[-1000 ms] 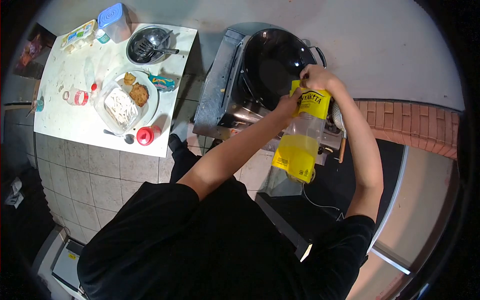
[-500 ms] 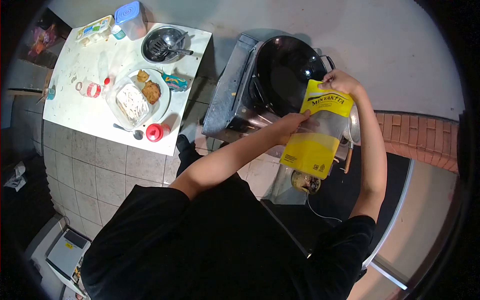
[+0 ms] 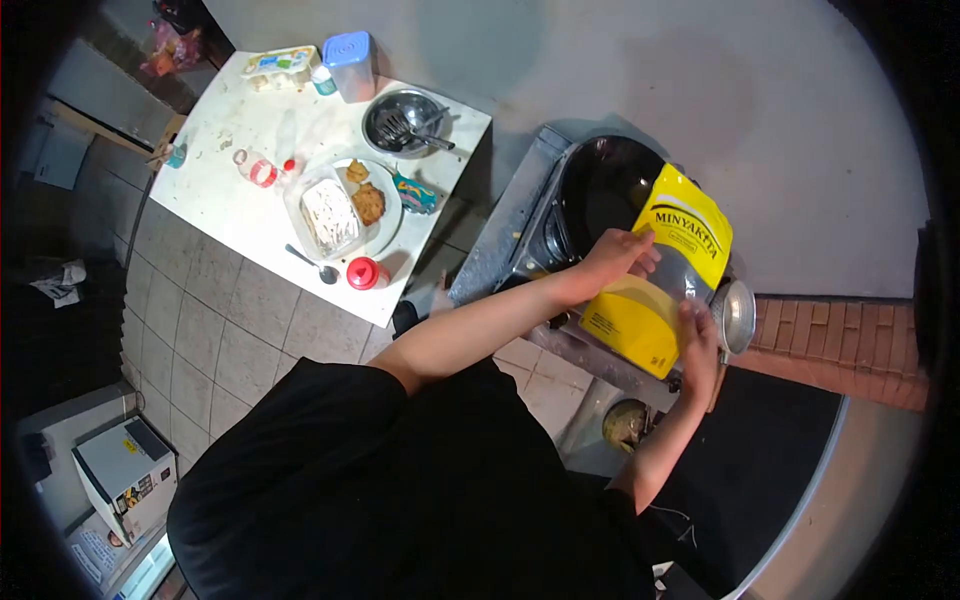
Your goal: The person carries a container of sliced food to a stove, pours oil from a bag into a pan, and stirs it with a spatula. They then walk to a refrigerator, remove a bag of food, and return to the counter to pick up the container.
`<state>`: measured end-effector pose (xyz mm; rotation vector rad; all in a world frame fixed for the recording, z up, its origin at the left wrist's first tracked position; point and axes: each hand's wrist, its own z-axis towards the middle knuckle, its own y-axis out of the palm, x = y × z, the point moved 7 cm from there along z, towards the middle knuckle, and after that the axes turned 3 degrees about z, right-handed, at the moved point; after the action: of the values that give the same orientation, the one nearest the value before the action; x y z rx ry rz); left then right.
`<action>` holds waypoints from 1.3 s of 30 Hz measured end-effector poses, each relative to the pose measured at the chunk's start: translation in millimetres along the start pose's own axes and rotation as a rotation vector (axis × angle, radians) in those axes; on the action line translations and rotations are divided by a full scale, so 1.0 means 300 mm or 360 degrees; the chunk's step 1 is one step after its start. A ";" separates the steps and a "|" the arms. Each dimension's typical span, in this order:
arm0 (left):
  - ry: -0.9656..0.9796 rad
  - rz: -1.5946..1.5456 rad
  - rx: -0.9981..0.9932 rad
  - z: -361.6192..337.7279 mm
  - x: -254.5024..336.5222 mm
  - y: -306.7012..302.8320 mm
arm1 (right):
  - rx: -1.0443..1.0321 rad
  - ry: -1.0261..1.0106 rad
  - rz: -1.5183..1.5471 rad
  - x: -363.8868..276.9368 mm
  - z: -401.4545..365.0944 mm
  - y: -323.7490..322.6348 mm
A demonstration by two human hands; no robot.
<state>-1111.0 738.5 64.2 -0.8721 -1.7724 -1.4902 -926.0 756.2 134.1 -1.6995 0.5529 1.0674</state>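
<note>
Between my two hands is a cooking oil pouch point(image 3: 690, 225), yellow with a clear band and marked MINYAKITA. My left hand point(image 3: 620, 262) grips its left edge around the middle. Lower on the right edge, the fingers of my right hand point(image 3: 698, 345) are closed on the pouch. Its top leans away from me and overlaps the right rim of a black wok point(image 3: 605, 195). The wok sits on a metal stove point(image 3: 500, 230). Just right of the pouch, a metal strainer point(image 3: 738, 315) with a wooden handle shows in part.
On the white table point(image 3: 220, 205) at left stand a plate point(image 3: 388, 232) of fried food, a plastic tub point(image 3: 328, 215) of white stuff, a red-lidded jar point(image 3: 365, 273), a spoon point(image 3: 318, 268) and a metal bowl point(image 3: 400, 95) with a slotted spatula. A wall rises behind the stove.
My right hand has left the pouch's top corner and moved down to its lower right edge. My left hand stays on the left edge. The whole view has shifted.
</note>
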 end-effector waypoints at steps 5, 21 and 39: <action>0.0206 0.0576 0.0320 -0.078 0.024 -0.117 | 0.0260 -0.0180 0.0236 -0.006 -0.001 -0.022; 0.0323 0.0690 0.0935 -1.059 0.434 -0.829 | -0.0269 -0.0591 0.0749 -0.404 0.414 0.980; 0.0185 0.0497 0.1658 -1.387 0.355 -1.242 | -0.0035 -0.0693 0.0996 -0.295 1.193 1.873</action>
<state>-1451.1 287.0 3.3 -0.4494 -1.8628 -0.2835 -1543.5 856.7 -111.5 -1.2676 0.8083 1.8354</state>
